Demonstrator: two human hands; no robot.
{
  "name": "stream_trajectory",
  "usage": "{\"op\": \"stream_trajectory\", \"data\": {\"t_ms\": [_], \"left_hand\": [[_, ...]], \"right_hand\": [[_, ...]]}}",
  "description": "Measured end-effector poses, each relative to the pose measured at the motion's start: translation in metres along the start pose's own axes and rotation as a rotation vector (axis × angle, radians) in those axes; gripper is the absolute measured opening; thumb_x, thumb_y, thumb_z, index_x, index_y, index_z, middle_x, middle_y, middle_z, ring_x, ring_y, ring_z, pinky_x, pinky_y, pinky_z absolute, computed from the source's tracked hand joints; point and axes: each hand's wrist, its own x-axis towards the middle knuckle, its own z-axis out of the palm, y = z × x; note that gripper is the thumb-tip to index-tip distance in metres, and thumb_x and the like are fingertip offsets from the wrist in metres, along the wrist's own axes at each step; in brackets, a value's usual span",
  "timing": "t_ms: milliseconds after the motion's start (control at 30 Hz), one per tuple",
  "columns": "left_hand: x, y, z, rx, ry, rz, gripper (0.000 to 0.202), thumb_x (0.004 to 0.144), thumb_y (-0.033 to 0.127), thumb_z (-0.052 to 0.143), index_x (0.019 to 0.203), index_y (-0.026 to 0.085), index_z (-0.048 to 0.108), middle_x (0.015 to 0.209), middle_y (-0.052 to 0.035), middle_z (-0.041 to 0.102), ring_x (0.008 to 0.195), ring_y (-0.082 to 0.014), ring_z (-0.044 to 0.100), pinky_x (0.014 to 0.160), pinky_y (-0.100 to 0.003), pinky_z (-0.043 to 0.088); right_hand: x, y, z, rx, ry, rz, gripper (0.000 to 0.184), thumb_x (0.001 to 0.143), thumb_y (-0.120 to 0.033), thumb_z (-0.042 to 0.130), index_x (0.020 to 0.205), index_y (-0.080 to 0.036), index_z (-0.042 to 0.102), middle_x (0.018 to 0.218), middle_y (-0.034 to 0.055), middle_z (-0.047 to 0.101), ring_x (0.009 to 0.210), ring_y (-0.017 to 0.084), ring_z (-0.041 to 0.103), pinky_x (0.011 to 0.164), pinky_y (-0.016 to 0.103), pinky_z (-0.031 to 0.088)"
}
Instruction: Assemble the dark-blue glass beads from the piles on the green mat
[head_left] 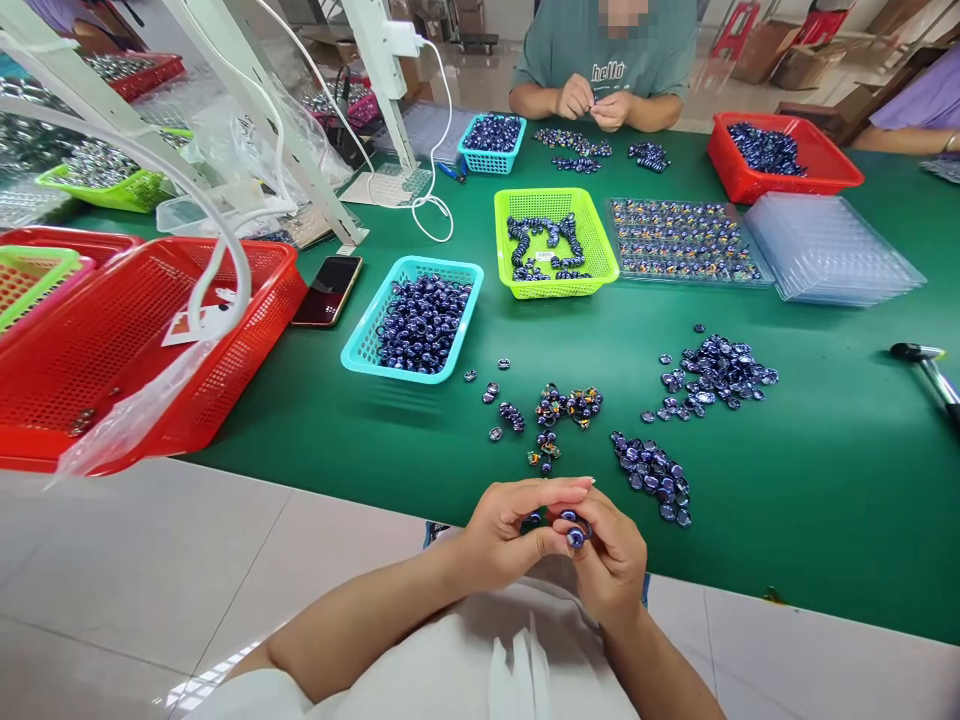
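Note:
My left hand and my right hand meet at the near edge of the green table, fingers pinched together around small shiny dark-blue round pieces. Just beyond my hands lie loose blue pieces in a small heap, a cluster with orange-marked ones and a larger heap farther right. A teal basket full of blue pieces stands to the left of them.
A lime basket, a filled clear tray, stacked clear trays, a red basket and a small teal basket lie farther back. Big red baskets and a phone are left. A person works opposite. A hammer lies right.

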Motion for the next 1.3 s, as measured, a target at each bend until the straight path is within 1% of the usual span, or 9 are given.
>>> {"op": "stream_trajectory", "data": {"t_ms": [233, 400, 533, 667, 767, 933, 1033, 1167, 1300], "left_hand": [[-0.003, -0.005, -0.006, 0.041, -0.003, -0.054, 0.038, 0.089, 0.019, 0.068, 0.126, 0.023, 0.065, 0.130, -0.0131, 0.068, 0.122, -0.0274, 0.064, 0.099, -0.039, 0.054], [0.000, 0.001, -0.015, 0.414, -0.016, 0.075, 0.037, 0.089, 0.015, 0.065, 0.125, 0.021, 0.061, 0.132, -0.0153, 0.064, 0.124, -0.0253, 0.060, 0.105, -0.043, 0.048], [0.002, 0.009, -0.024, 0.764, 0.035, 0.232, 0.017, 0.089, 0.021, 0.065, 0.105, 0.022, 0.068, 0.104, -0.0097, 0.066, 0.098, -0.0212, 0.063, 0.087, -0.038, 0.054], [0.008, 0.014, -0.037, 0.835, -0.012, 0.272, 0.016, 0.091, 0.019, 0.062, 0.106, 0.020, 0.067, 0.083, -0.0057, 0.065, 0.077, -0.0165, 0.060, 0.071, -0.030, 0.053], [0.019, 0.021, -0.063, 0.914, 0.119, 0.306, 0.016, 0.088, 0.016, 0.066, 0.104, 0.020, 0.068, 0.083, -0.0060, 0.069, 0.078, -0.0168, 0.063, 0.071, -0.028, 0.053], [0.047, 0.042, -0.135, 1.235, 0.602, 0.088, 0.015, 0.089, 0.026, 0.065, 0.101, 0.019, 0.072, 0.091, -0.0052, 0.071, 0.077, -0.0172, 0.065, 0.077, -0.031, 0.054], [0.057, 0.052, -0.161, 1.301, 0.601, -0.126, 0.039, 0.088, 0.029, 0.064, 0.125, 0.018, 0.063, 0.113, -0.0107, 0.066, 0.091, -0.0222, 0.066, 0.082, -0.035, 0.055], [0.053, 0.051, -0.141, 1.250, 0.522, -0.128, 0.040, 0.090, 0.030, 0.060, 0.128, 0.018, 0.060, 0.119, -0.0107, 0.065, 0.099, -0.0236, 0.065, 0.087, -0.038, 0.055], [0.037, 0.036, -0.096, 0.998, 0.240, -0.052, 0.031, 0.091, 0.026, 0.059, 0.122, 0.019, 0.063, 0.115, -0.0094, 0.068, 0.095, -0.0198, 0.066, 0.084, -0.034, 0.056]], "right_hand": [[0.008, 0.003, 0.000, -0.031, -0.057, 0.016, 0.020, 0.092, -0.017, 0.055, 0.103, -0.027, 0.069, 0.093, 0.0039, 0.072, 0.086, 0.021, 0.068, 0.072, 0.030, 0.055], [0.019, 0.001, -0.005, -0.196, -0.166, 0.078, 0.026, 0.095, -0.015, 0.049, 0.111, -0.026, 0.067, 0.094, 0.0036, 0.070, 0.081, 0.017, 0.067, 0.069, 0.028, 0.054], [0.027, 0.003, -0.001, -0.334, -0.185, 0.043, 0.030, 0.096, -0.014, 0.048, 0.119, -0.026, 0.064, 0.096, 0.0042, 0.069, 0.086, 0.018, 0.067, 0.073, 0.029, 0.055], [0.033, 0.005, 0.007, -0.362, -0.230, -0.016, 0.041, 0.098, -0.015, 0.046, 0.137, -0.025, 0.052, 0.102, 0.0065, 0.069, 0.089, 0.019, 0.067, 0.076, 0.032, 0.057], [0.034, 0.004, 0.007, -0.345, -0.265, -0.011, 0.050, 0.099, -0.018, 0.046, 0.148, -0.025, 0.039, 0.105, 0.0071, 0.068, 0.089, 0.019, 0.067, 0.078, 0.032, 0.059], [0.030, 0.005, -0.006, -0.365, -0.216, 0.092, 0.046, 0.099, -0.021, 0.047, 0.144, -0.028, 0.044, 0.107, 0.0055, 0.066, 0.088, 0.017, 0.067, 0.077, 0.030, 0.059], [0.026, 0.008, -0.014, -0.380, -0.204, 0.099, 0.035, 0.099, -0.021, 0.048, 0.133, -0.026, 0.054, 0.106, 0.0060, 0.066, 0.089, 0.018, 0.066, 0.077, 0.031, 0.057], [0.020, 0.006, -0.018, -0.418, -0.289, 0.052, 0.021, 0.097, -0.020, 0.052, 0.115, -0.023, 0.063, 0.096, 0.0059, 0.066, 0.086, 0.019, 0.064, 0.073, 0.033, 0.054], [0.014, -0.001, -0.010, -0.541, -0.489, -0.026, 0.022, 0.093, -0.023, 0.061, 0.115, -0.021, 0.064, 0.094, 0.0073, 0.064, 0.081, 0.021, 0.061, 0.069, 0.034, 0.053]]}}
